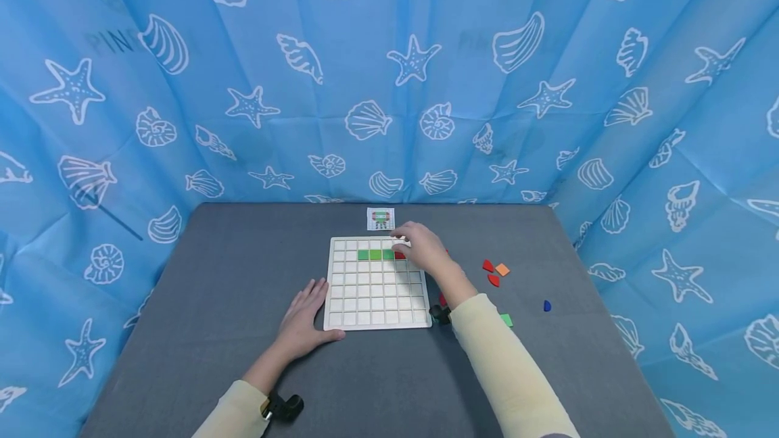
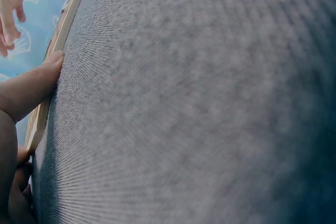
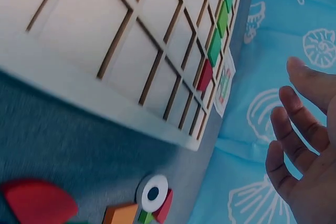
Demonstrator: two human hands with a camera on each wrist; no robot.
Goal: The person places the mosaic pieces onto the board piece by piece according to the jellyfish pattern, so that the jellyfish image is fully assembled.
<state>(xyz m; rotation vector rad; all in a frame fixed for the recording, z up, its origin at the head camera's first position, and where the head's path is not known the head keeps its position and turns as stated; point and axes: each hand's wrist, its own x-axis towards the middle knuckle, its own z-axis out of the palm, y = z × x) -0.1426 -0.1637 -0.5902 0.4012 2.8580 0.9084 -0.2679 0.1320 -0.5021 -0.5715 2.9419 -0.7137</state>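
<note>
A white grid board [image 1: 377,325] lies flat on the dark grey cloth. In its second row from the back sit green square tiles [image 1: 375,255], three in a line, with a red piece [image 3: 205,75] with a curved edge beside them on the right. My left hand [image 1: 302,322] rests at the board's front left corner, fingers spread along the left side and thumb [image 2: 44,77] against the front edge. Over the back right part of the board hovers my right hand [image 1: 421,247], its fingers loosely bent and nothing between them.
Behind the board lies a small printed card [image 1: 381,219]. To the right are red quarter-round pieces [image 1: 493,280], an orange square [image 1: 502,269], a green square [image 1: 506,320], a blue half-round piece [image 1: 547,305] and a white ring [image 3: 152,192]. A blue curtain [image 1: 365,154] hangs behind the table.
</note>
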